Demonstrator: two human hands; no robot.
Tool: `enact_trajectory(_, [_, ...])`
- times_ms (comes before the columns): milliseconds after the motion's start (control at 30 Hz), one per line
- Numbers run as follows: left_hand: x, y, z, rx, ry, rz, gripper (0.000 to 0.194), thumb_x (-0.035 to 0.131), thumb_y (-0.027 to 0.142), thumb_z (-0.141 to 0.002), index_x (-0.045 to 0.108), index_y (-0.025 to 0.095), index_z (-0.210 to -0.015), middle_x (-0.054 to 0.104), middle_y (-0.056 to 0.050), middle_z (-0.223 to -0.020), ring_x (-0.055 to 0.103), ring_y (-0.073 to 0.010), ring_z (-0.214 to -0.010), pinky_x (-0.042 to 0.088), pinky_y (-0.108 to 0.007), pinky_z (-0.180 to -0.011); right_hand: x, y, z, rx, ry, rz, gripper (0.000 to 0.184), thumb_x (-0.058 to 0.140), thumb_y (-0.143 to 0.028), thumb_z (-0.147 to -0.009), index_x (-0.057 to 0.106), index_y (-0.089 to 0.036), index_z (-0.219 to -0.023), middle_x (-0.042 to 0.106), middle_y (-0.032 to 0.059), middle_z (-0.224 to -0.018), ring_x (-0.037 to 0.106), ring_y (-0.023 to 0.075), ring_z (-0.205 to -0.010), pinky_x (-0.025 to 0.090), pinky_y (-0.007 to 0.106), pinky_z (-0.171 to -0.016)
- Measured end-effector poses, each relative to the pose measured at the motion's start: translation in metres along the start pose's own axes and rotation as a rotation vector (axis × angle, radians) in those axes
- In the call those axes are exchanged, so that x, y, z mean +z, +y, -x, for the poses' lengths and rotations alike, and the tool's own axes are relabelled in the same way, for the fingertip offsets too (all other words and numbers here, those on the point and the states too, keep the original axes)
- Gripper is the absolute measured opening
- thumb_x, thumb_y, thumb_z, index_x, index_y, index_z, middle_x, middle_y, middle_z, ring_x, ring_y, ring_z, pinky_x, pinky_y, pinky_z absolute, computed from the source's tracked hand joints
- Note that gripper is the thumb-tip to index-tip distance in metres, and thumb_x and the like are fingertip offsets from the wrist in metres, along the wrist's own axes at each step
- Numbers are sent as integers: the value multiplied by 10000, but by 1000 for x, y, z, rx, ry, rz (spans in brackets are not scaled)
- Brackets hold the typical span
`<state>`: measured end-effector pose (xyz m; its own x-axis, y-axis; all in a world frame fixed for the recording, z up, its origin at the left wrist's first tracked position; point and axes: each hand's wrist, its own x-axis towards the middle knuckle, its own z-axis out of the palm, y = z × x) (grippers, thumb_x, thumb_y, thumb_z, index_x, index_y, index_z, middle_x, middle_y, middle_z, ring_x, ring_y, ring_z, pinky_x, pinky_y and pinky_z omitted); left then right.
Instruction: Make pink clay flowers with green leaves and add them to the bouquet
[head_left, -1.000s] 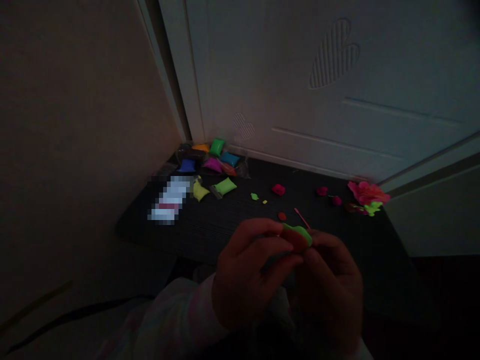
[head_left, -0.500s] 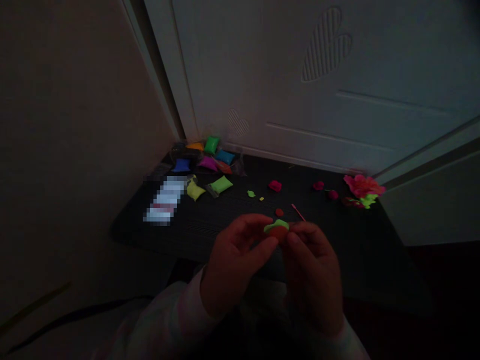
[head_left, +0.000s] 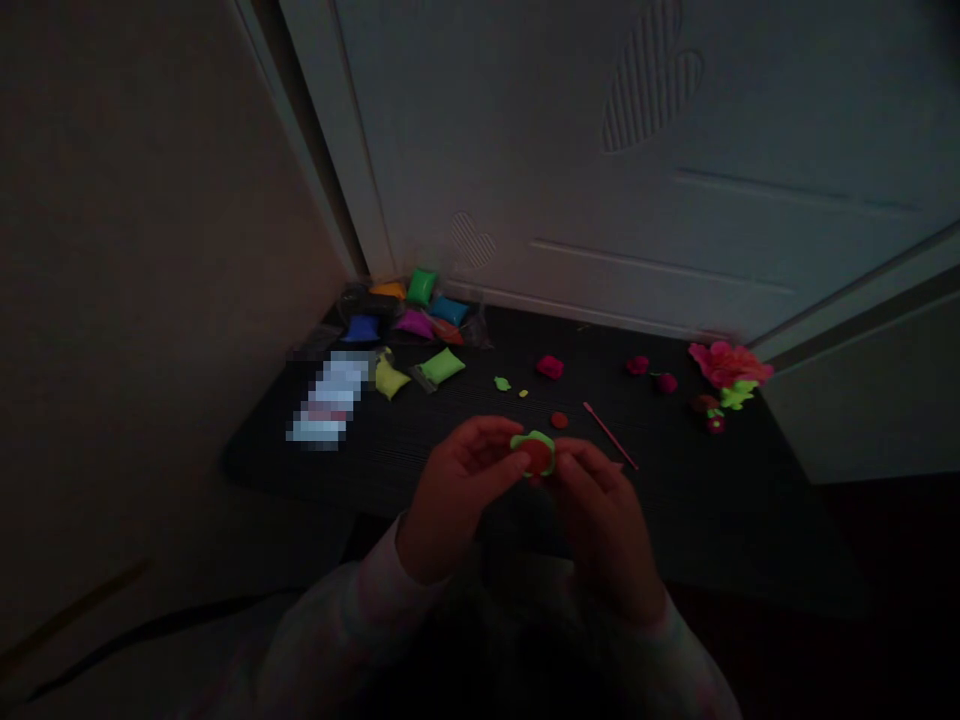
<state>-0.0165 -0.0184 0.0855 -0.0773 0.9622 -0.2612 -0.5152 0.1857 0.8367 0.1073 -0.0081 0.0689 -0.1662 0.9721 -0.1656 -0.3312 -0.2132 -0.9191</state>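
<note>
Disc of orange backed by a wavy light-green layer (head_left: 537, 457) sits between the two hands, raised over the dark worktop (head_left: 465, 420). The left hand (head_left: 450, 500) pinches its left side, thumb on the orange face, while the right hand (head_left: 604, 510) grips its right edge. Just beyond lie a small red-orange disc (head_left: 559, 421) and a slim pink stick (head_left: 611, 436). Farther back are a green leaf-shaped piece (head_left: 502, 384), a pink lump (head_left: 550, 367) and a yellow packet (head_left: 389, 379); a pink flower (head_left: 730, 364) lies toward the right end.

Very dim; shadow swallows detail at four and six o'clock. Brightest is the pixelated white patch (head_left: 334, 385) near nine o'clock.
</note>
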Motion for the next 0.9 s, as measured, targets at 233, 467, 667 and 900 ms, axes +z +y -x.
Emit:
enact_trajectory(233, [-14,-19,-13,1,71,-91,196,679,197,-667,620,158,-849,673,7,-787,619,-99,-705,480,-215,-667,-8,17,-8,60,68,115,197,667,-364,-687,636,-200,-792,659,-23,-677,582,115,-653,437,245,-635])
enact_trajectory(467, [-16,-28,-19,-53,-13,-146,314,695,192,-640,593,175,-936,678,-13,-884,628,-124,-800,484,-230,-719,-12,19,-15,21,115,187,181,658,-362,-673,623,-208,-761,667,-29,-704,588,113,-663,446,243,-643])
enact_trajectory(667, [-16,-33,-24,-30,-8,-264,314,671,240,-656,572,167,-945,689,-42,-919,639,-164,-858,488,-273,-758,-11,22,-15,-9,121,297,202,627,-382,-684,619,-198,-769,653,-10,-690,591,138,-658,457,271,-639])
enact_trajectory(900, [-36,-25,-42,187,66,-831,383,588,385,-701,568,172,-1019,672,-43,-843,641,-189,-803,489,-312,-718,-66,3,-28,-141,358,614,264,556,-427,-727,589,-207,-869,633,24,-824,585,177,-773,448,303,-698])
